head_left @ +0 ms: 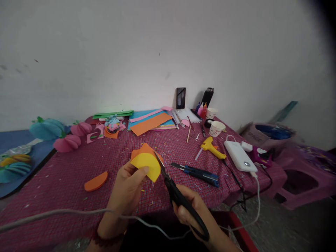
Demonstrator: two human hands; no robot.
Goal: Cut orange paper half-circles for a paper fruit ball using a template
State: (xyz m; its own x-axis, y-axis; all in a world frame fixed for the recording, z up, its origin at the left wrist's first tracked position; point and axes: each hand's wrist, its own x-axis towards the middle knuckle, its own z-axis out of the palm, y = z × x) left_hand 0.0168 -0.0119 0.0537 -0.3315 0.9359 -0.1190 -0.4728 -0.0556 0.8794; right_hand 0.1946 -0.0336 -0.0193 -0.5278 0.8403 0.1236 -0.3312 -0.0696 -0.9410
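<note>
My left hand (128,190) pinches a yellow paper half-disc (147,165) stacked on orange paper (143,149), held up over the table. My right hand (193,210) grips black-handled scissors (174,190); their blades reach up to the right edge of the paper stack. Both hands hover above the near edge of the red checked tablecloth (78,171). A folded orange half-disc (96,181) lies on the cloth to the left of my left hand.
A blue utility knife (195,172), yellow glue gun (212,147), white power bank (239,155), paper cups (216,128), pencils and coloured paper sheets (151,122) lie further back. Pink and teal paper fruits (67,141) sit left. A pink stool (304,178) stands right. A grey cable (65,212) crosses the near edge.
</note>
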